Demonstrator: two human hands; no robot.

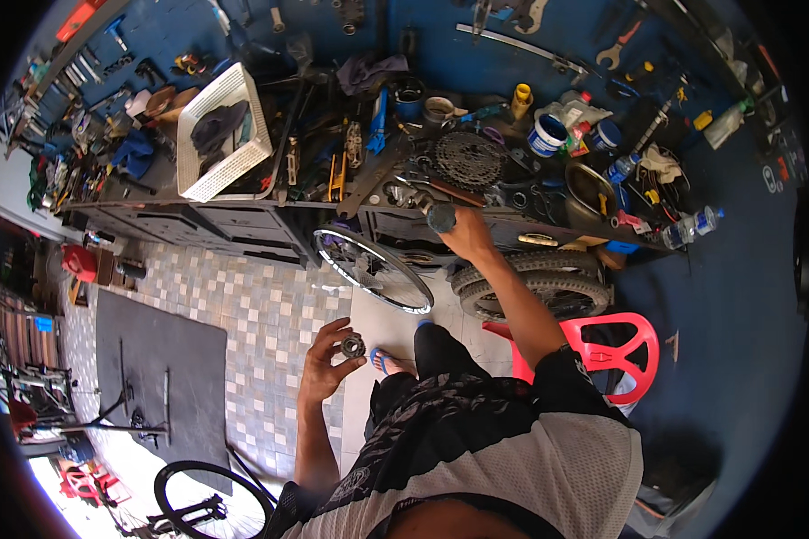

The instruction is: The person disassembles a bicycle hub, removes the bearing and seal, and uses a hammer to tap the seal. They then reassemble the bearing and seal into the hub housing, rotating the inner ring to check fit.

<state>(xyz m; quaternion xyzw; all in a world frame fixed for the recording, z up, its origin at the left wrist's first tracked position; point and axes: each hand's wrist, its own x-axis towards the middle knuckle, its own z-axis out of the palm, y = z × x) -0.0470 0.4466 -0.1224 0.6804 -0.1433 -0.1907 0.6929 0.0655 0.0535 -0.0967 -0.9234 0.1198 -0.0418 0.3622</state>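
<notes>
My left hand [324, 364] is raised over the floor, its thumb and fingers closed around a small round metal bicycle part [352, 347] with a hole in its middle. At the front edge of the workbench [234, 218], my right hand [469, 237] is closed on a tool with a dark rounded end [440, 217]; the rest of that tool is hard to make out. Just beyond it lie shiny metal tools [406, 194] and a long flat wrench [367, 187]. A large bicycle cassette [467, 162] rests farther back on the bench.
A white plastic basket [256, 135] with dark cloth stands on the cluttered bench. Below lean a wheel rim [377, 286] and several tyres [535, 292]. A red plastic chair [640, 359] stands at my right, a black mat [162, 368] lies at my left. Tools hang on the blue wall [404, 18].
</notes>
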